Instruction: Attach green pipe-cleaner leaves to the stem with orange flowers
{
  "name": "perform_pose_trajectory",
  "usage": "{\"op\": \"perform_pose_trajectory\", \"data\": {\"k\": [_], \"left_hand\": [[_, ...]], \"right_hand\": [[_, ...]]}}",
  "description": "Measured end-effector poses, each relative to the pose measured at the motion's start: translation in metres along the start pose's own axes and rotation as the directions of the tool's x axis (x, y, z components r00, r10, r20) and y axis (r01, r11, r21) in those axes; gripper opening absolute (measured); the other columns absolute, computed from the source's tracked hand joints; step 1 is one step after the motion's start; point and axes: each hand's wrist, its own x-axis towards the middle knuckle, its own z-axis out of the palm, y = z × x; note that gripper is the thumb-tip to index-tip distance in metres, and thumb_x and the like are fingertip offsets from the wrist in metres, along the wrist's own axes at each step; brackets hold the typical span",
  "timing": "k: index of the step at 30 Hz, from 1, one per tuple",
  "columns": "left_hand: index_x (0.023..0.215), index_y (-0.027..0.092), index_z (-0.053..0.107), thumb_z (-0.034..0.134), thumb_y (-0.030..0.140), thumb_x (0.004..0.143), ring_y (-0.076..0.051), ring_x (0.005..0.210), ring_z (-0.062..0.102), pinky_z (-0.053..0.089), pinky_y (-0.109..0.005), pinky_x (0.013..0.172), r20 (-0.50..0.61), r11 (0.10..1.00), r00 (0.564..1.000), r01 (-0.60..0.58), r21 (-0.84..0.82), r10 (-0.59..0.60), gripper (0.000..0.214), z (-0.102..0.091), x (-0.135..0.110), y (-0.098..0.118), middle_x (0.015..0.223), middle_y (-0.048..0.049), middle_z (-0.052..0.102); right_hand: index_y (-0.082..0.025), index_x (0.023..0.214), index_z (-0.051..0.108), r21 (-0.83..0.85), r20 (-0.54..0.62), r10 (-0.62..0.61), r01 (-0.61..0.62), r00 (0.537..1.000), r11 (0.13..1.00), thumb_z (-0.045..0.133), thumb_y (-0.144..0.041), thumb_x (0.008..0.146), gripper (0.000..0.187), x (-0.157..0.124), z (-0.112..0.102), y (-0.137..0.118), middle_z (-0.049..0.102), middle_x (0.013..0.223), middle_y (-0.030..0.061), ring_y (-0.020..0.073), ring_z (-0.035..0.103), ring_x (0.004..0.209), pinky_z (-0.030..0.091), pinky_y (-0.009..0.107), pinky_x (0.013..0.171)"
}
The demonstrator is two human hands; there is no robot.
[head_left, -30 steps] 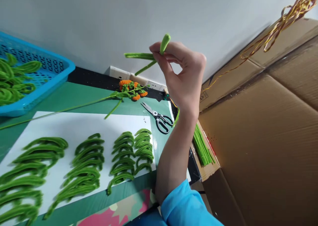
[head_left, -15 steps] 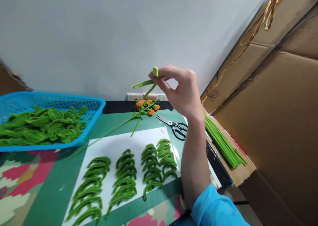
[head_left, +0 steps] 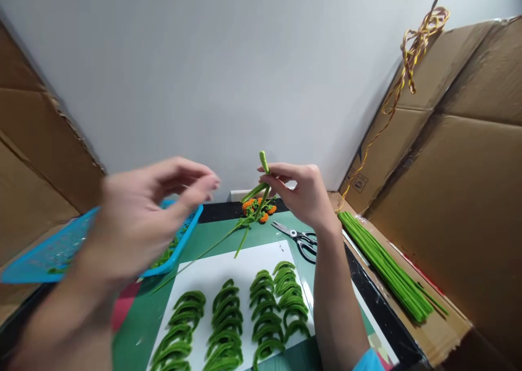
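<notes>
My right hand [head_left: 304, 196] is raised above the table, its fingers pinched on a folded green pipe cleaner [head_left: 261, 178] whose ends point down and left. My left hand [head_left: 141, 218] hovers at the left, blurred by motion, fingers spread and curved with nothing in them, reaching toward the right hand. Below lies a white sheet [head_left: 216, 270] with rows of bent green pipe cleaner leaves [head_left: 228, 319]. A long green stem with orange blossoms [head_left: 256, 208] lies behind the sheet.
A blue basket [head_left: 41, 251] with green pieces stands at the left, partly hidden by my left hand. Scissors [head_left: 299, 237] lie right of the sheet. A bundle of straight green pipe cleaners [head_left: 383, 262] rests on a cardboard box at the right. Cardboard walls flank both sides.
My left hand has come into view from the left, toward the right hand. The right hand with the pipe cleaner has lowered in the picture as the view swung left and tilted up.
</notes>
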Motion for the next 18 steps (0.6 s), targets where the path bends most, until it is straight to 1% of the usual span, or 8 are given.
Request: {"op": "perform_pose_trajectory", "data": {"k": [1, 2, 4, 7, 9, 11, 14, 18], "left_hand": [[0.104, 0.015, 0.077, 0.07, 0.05, 0.098, -0.014, 0.087, 0.067, 0.052, -0.027, 0.082, 0.058, 0.999, 0.998, -0.03, -0.039, 0.032, 0.036, 0.006, 0.001, 0.0, 0.093, -0.0002, 0.076], [0.11, 0.017, 0.077, 0.067, 0.05, 0.1, -0.016, 0.092, 0.069, 0.053, -0.027, 0.082, 0.132, 0.995, 0.991, -0.026, -0.092, 0.038, 0.036, 0.012, 0.002, 0.0, 0.099, -0.0014, 0.077], [0.113, 0.018, 0.075, 0.061, 0.054, 0.102, -0.018, 0.091, 0.069, 0.053, -0.027, 0.079, 0.227, 0.984, 0.973, -0.002, -0.177, 0.043, 0.04, 0.023, 0.002, 0.0, 0.1, -0.0034, 0.077], [0.119, 0.02, 0.072, 0.058, 0.057, 0.105, -0.02, 0.095, 0.068, 0.053, -0.029, 0.08, 0.332, 0.973, 0.943, 0.054, -0.226, 0.024, 0.042, 0.031, -0.002, 0.002, 0.105, -0.005, 0.076], [0.123, 0.022, 0.071, 0.063, 0.056, 0.102, -0.019, 0.087, 0.065, 0.051, -0.028, 0.074, 0.377, 0.973, 0.926, 0.076, -0.217, 0.011, 0.041, 0.033, -0.006, 0.002, 0.102, -0.0037, 0.075], [0.121, 0.023, 0.072, 0.066, 0.052, 0.101, -0.017, 0.078, 0.061, 0.047, -0.028, 0.068, 0.38, 0.981, 0.925, 0.082, -0.174, -0.01, 0.036, 0.034, -0.008, 0.002, 0.093, -0.0016, 0.073], [0.109, 0.021, 0.074, 0.062, 0.046, 0.104, -0.017, 0.077, 0.062, 0.047, -0.029, 0.07, 0.361, 0.985, 0.933, 0.074, -0.153, -0.014, 0.028, 0.033, -0.009, -0.001, 0.087, -0.0017, 0.072], [0.103, 0.018, 0.073, 0.062, 0.044, 0.104, -0.017, 0.075, 0.064, 0.05, -0.029, 0.071, 0.328, 0.969, 0.944, 0.102, -0.226, -0.023, 0.028, 0.03, -0.007, -0.004, 0.082, -0.0019, 0.071]], "right_hand": [[-0.019, 0.117, 0.08, 0.022, -0.003, -0.005, 0.005, 1.0, 1.0, 0.062, -0.036, 0.106, 0.027, -0.001, 0.001, -0.001, 0.074, 0.096, 0.0044, 0.0129, 0.071, 0.082, 0.062, 0.026, 0.077], [-0.019, 0.117, 0.08, 0.044, -0.008, -0.011, 0.011, 1.0, 0.999, 0.062, -0.036, 0.106, 0.027, -0.002, 0.002, -0.002, 0.075, 0.097, 0.0041, 0.0126, 0.071, 0.081, 0.062, 0.025, 0.076], [-0.022, 0.117, 0.081, 0.076, -0.022, -0.024, 0.026, 0.999, 0.997, 0.063, -0.035, 0.105, 0.025, -0.003, 0.004, -0.004, 0.076, 0.098, 0.0028, 0.0117, 0.071, 0.08, 0.06, 0.024, 0.071], [-0.024, 0.112, 0.083, 0.086, -0.042, -0.056, 0.06, 0.998, 0.994, 0.066, -0.033, 0.103, 0.021, -0.003, 0.008, -0.008, 0.076, 0.093, 0.0002, 0.0107, 0.069, 0.077, 0.056, 0.023, 0.066], [-0.024, 0.11, 0.083, 0.082, -0.041, -0.07, 0.073, 0.997, 0.994, 0.067, -0.03, 0.103, 0.019, -0.002, 0.011, -0.009, 0.076, 0.089, -0.0006, 0.0103, 0.068, 0.075, 0.054, 0.023, 0.064], [-0.023, 0.109, 0.083, 0.075, -0.036, -0.065, 0.068, 0.997, 0.995, 0.066, -0.029, 0.103, 0.019, -0.001, 0.014, -0.009, 0.075, 0.087, -0.0004, 0.0102, 0.068, 0.073, 0.052, 0.023, 0.062], [-0.021, 0.112, 0.082, 0.086, -0.054, -0.049, 0.054, 0.997, 0.995, 0.066, -0.031, 0.102, 0.021, -0.002, 0.017, -0.009, 0.074, 0.082, 0.0005, 0.0106, 0.066, 0.069, 0.053, 0.024, 0.061], [-0.021, 0.132, 0.075, 0.218, -0.048, -0.015, 0.025, 0.999, 0.976, 0.065, -0.038, 0.103, 0.035, -0.005, 0.014, -0.009, 0.076, 0.091, 0.0025, 0.0116, 0.069, 0.068, 0.06, 0.026, 0.064]]}}
